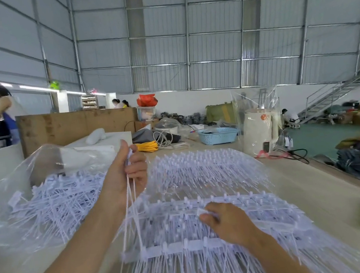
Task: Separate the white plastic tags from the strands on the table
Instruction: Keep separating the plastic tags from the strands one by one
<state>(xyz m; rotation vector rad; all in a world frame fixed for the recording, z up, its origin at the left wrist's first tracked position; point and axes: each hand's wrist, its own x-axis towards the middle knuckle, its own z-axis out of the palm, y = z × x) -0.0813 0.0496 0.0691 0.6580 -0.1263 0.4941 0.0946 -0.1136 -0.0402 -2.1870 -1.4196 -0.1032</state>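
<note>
Left hand (129, 172) mid-frame, fingers curled round a few pulled strands (130, 201), lifted to tension them. Right hand (227, 223) lower centre pinches a white tag (203, 211) on the rack (183, 247), likely to snap it free.

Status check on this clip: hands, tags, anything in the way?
Left hand raised, gripping loose tags. Right hand pinching one tag on the rack. Separated pile on the plastic bag, left. Nothing blocking.

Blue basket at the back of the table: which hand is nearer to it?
Left. The left hand is raised, gripping thin strands, short of the blue basket. The right hand pinches a white tag low on the near bundle, farther away.
</note>
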